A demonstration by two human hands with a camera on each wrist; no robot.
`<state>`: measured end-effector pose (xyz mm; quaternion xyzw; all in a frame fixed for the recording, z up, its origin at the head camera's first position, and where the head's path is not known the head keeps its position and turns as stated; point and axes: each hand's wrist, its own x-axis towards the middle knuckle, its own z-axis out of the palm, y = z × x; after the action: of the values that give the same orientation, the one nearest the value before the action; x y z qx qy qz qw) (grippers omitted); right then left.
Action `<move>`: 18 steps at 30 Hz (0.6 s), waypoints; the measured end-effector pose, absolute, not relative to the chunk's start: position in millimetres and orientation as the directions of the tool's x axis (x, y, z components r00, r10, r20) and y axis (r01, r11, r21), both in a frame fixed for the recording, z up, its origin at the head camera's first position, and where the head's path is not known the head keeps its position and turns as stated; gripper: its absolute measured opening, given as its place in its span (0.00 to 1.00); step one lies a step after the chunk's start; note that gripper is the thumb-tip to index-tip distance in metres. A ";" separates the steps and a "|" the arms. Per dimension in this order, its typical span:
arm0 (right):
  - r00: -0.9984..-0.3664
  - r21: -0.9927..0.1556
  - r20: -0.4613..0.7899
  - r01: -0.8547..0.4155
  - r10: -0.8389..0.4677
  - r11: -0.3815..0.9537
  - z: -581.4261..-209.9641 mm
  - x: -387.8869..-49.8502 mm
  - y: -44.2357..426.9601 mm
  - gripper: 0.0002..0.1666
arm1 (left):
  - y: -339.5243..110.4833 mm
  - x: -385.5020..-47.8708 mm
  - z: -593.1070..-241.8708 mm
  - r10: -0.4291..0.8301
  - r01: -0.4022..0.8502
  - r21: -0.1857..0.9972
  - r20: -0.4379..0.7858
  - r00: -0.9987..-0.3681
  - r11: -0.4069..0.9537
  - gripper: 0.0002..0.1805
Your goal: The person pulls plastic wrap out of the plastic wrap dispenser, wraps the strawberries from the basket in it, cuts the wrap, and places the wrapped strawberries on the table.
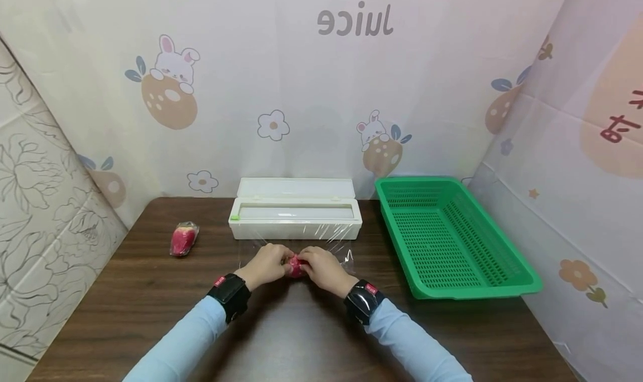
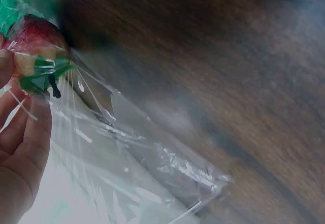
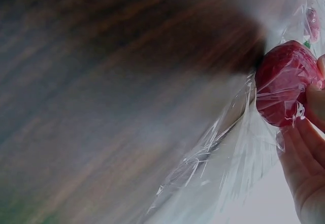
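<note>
A red and yellow toy-like fruit with a green leaf and dark stem, perhaps an apple, lies between both hands under clear cling film. From its left side my left hand pinches the fruit through the film. My right hand grips the opposite side, thumb and fingers on the film-covered red skin. The film stretches from the fruit back toward a white cling film dispenser, whose lid stands up. Some of the fruit's underside is hidden by fingers.
To the left on the brown wooden table lies another film-wrapped red and yellow fruit. A green plastic basket stands at the right. A patterned cloth hangs behind the table.
</note>
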<state>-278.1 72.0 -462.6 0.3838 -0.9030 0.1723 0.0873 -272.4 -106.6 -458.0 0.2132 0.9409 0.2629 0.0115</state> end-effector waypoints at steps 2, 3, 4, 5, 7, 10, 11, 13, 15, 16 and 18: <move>-0.690 -0.242 0.292 -0.723 -0.662 0.647 -462.7 -279.3 70.3 0.10 | -108.5 -275.5 -459.6 0.396 0.367 0.528 0.062 -0.916 0.766 0.10; -0.690 -0.239 0.292 -0.723 -0.662 0.648 -462.5 -279.7 69.5 0.10 | -109.5 -276.8 -460.4 0.390 0.352 0.541 0.048 -0.920 0.764 0.11; -0.690 -0.237 0.294 -0.723 -0.662 0.648 -462.1 -280.2 68.7 0.11 | -110.1 -278.3 -461.1 0.381 0.335 0.553 0.033 -0.924 0.763 0.11; -0.691 -0.235 0.293 -0.722 -0.661 0.651 -461.5 -280.4 68.0 0.11 | -110.6 -279.3 -461.7 0.372 0.318 0.565 0.022 -0.928 0.761 0.11; -0.695 -0.232 0.291 -0.718 -0.657 0.657 -460.4 -280.7 67.0 0.11 | -111.2 -280.7 -461.9 0.360 0.294 0.593 0.006 -0.933 0.750 0.11; -0.700 -0.234 0.288 -0.713 -0.653 0.661 -459.7 -281.6 65.9 0.12 | -111.8 -282.2 -461.3 0.347 0.259 0.623 -0.022 -0.937 0.739 0.11; -0.703 -0.237 0.285 -0.710 -0.651 0.663 -459.8 -282.0 65.7 0.11 | -112.0 -282.6 -461.0 0.347 0.249 0.635 -0.032 -0.937 0.731 0.11; -0.708 -0.245 0.281 -0.706 -0.648 0.665 -459.7 -283.1 65.2 0.11 | -112.4 -284.4 -460.4 0.353 0.244 0.640 -0.046 -0.934 0.728 0.11; -0.719 -0.256 0.272 -0.695 -0.639 0.672 -460.1 -284.5 64.8 0.11 | -112.4 -286.1 -458.8 0.358 0.234 0.645 -0.065 -0.931 0.727 0.12; -0.727 -0.266 0.266 -0.687 -0.633 0.677 -460.3 -285.1 64.7 0.11 | -112.4 -287.2 -457.7 0.359 0.229 0.648 -0.074 -0.930 0.726 0.12; -0.742 -0.282 0.254 -0.670 -0.620 0.686 -460.9 -286.6 64.4 0.11 | -112.2 -289.2 -455.3 0.366 0.222 0.652 -0.091 -0.926 0.725 0.12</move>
<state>-286.6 64.4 -460.9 0.3523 -0.9157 0.1807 0.0691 -289.2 -112.2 -455.3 0.1593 0.9226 0.3346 0.1070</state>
